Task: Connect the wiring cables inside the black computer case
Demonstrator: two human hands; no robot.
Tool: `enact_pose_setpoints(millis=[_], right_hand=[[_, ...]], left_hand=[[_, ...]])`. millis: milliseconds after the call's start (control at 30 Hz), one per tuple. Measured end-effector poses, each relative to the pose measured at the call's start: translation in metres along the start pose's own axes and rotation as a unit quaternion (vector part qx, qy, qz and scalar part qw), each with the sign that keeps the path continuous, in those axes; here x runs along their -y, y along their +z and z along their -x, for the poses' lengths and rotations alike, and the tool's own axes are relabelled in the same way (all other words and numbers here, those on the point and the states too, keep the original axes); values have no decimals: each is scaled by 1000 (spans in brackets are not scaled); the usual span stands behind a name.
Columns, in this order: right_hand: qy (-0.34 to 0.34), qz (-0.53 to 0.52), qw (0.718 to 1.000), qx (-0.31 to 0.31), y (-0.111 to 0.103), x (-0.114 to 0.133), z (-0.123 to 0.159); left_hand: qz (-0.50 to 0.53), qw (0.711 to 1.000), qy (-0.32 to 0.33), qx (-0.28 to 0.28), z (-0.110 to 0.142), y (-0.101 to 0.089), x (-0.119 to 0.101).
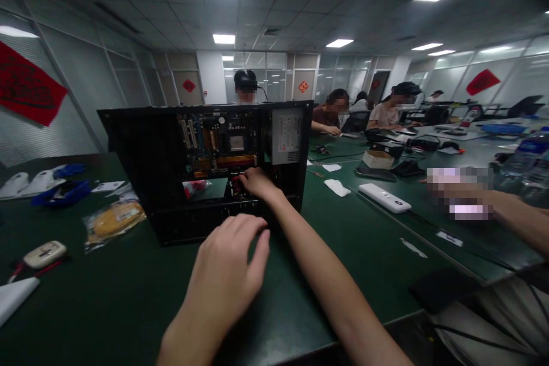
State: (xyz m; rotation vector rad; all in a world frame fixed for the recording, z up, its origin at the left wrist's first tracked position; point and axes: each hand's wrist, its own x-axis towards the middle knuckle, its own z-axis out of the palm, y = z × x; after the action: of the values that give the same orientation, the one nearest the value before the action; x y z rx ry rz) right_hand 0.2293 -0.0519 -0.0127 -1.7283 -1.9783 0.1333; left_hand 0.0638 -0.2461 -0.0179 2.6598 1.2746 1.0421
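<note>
An open black computer case [141, 154] stands upright on the green table [128, 297], its motherboard [218, 143] and silver power supply [286, 137] facing me. My right hand [255, 182] reaches into the case below the motherboard, fingers closed near a red part; what it grips is hidden. My left hand [227, 271] rests on the table against the case's lower front edge, fingers together and curled, nothing visibly in them.
A wrapped bread [112, 222] and a white device [44, 254] lie left of the case. A white remote [385, 198] and a white cloth [337, 187] lie to the right. Another person's arm [514, 217] comes in from the right. Several people sit at the far end.
</note>
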Motion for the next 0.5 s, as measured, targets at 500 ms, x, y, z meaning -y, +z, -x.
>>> enact_pose_setpoints(millis=[500], right_hand=[[16,-64,997,-35,5,-2,-10]], left_hand=[[-154,980,-86,87,-159,54,115]])
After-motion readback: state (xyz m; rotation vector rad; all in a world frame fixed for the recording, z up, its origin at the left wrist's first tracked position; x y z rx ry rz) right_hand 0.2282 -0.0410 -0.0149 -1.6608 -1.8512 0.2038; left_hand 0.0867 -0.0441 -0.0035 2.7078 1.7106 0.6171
